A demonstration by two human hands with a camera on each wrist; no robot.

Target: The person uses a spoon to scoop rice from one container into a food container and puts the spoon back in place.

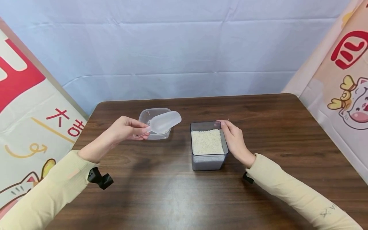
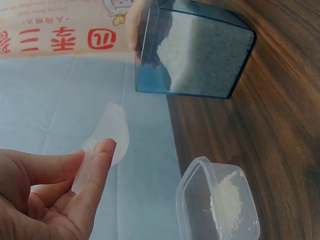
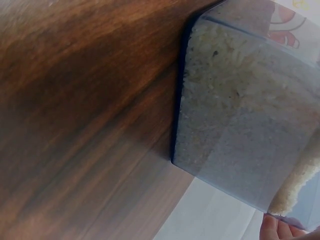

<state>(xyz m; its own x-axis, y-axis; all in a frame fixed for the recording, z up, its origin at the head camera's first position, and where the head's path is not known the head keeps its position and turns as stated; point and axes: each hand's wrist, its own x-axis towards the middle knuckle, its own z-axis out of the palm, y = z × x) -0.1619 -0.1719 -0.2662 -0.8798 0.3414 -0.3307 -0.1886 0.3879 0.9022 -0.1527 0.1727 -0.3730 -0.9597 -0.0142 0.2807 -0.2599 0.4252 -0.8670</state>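
A translucent white scoop [image 1: 165, 122] is pinched by its handle between the thumb and fingers of my left hand [image 1: 126, 129]. The scoop is held above a small clear plastic container [image 1: 159, 136]; the left wrist view shows a little white rice [image 2: 230, 202] in that container. My right hand [image 1: 234, 139] grips the right rim of a tall, dark transparent bin [image 1: 208, 163]. White rice [image 1: 207, 142] fills much of the bin, which stands upright on the table. In the right wrist view only some fingertips [image 3: 280, 229] show at the bin's rim.
Both vessels stand on a dark wood-grain table [image 1: 172, 191], the small container to the left of the bin. A pale blue cloth [image 1: 178, 54] hangs behind the table. Printed banners [image 1: 342, 95] stand at both sides.
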